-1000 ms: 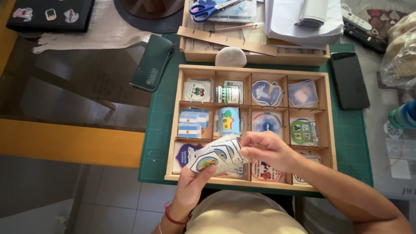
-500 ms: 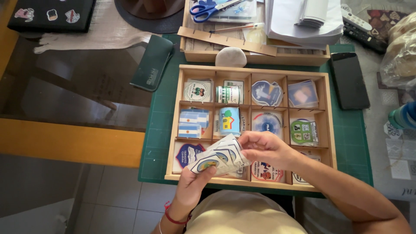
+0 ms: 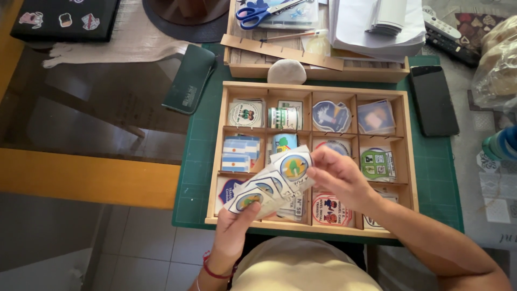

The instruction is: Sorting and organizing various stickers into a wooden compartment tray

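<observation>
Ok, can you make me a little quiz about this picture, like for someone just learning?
1. True or false: the left hand holds a fan of stickers.
2. What lies on the mat right of the wooden tray? A) a black phone B) a banana C) a shoe
3. What colour are the handles of the scissors at the top?

Key:
1. True; the right hand pinches the top sticker.
2. A
3. Blue

We hold a fanned stack of white stickers with round blue-and-yellow emblems (image 3: 272, 183) in our left hand (image 3: 234, 229), while our right hand (image 3: 339, 175) pinches the top one. Beneath lies a compartmented pale wooden tray (image 3: 212, 161) on a dark green cutting mat (image 3: 196, 156).
</observation>
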